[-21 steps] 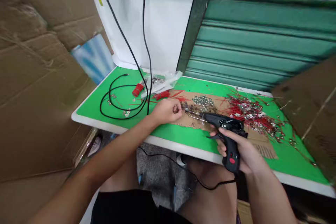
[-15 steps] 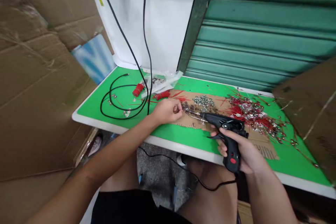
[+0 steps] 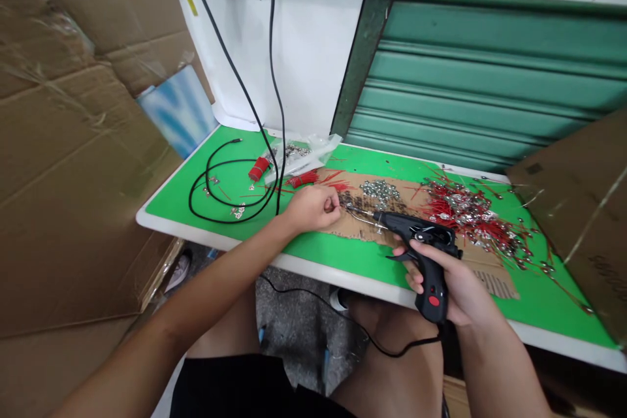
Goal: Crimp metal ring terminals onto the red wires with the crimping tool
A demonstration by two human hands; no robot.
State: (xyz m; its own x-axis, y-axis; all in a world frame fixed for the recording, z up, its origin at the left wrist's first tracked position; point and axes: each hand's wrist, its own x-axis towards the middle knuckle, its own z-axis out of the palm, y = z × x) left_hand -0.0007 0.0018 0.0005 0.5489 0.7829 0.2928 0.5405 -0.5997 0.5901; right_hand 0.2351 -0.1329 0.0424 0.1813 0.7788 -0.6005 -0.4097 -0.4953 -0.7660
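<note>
My right hand (image 3: 455, 281) is wrapped round the grip of a black soldering gun (image 3: 416, 228) with a red button, its metal tip pointing left over the cardboard sheet (image 3: 343, 227). Close to that tip, my left hand (image 3: 313, 208) is closed in a pinch. What it pinches is too small to make out. Beyond the tip lies a pile of small silvery metal parts (image 3: 379, 191) on the cardboard. Right of the gun is a heap of red wires with metal ends (image 3: 465, 209).
On the green tabletop (image 3: 166, 199) are a looped black cable (image 3: 191, 199), a clear plastic bag (image 3: 318, 151) and bundled red wires (image 3: 258, 168). Cardboard boxes (image 3: 73, 196) flank both sides. A green shutter (image 3: 465, 78) stands behind. The gun's cord (image 3: 382, 346) hangs below the table edge.
Both hands and the soldering gun stay almost in the same place. The camera view has shifted very slightly.
</note>
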